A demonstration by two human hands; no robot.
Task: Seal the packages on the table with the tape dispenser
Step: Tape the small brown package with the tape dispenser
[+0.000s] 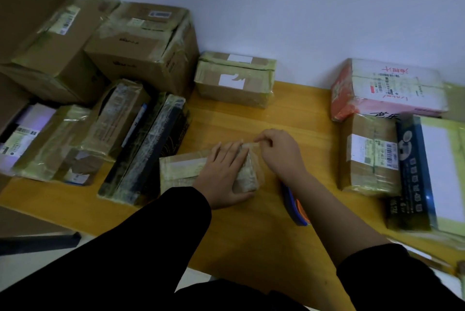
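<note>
The fingers (232, 153) of the left hand (224, 174) are laid straight and close together on top of a small taped package (181, 172), and the thumb is set along its near edge. A strip of tape (247, 145) is pinched between the thumb and curled fingertips (261, 138) of the right hand (279, 153), just above the package's far right corner.

All of this is carried by a wooden table (289, 114) set against a pale wall (276, 8). Two large cardboard cartons (141, 41) are stacked side by side at the far left, both banded with tape. At the far right a pink-and-white parcel (392, 86) is seen, marked with red handwriting. A medium cardboard box (234, 79) with white labels is placed at the back, between the cartons and the parcel. A brown taped box (370, 157) with a barcode label is stood near the right edge, touched on its right by a dark blue box (412, 172). Left of centre, dark flat packages (151, 144) are laid side by side, just beside the small taped package, which lies at the middle of the table under the left hand.

The tape dispenser (295, 206), blue with orange, is left lying on the table to the right of that package; it is partly hidden beneath the right forearm and is held by neither hand.
</note>
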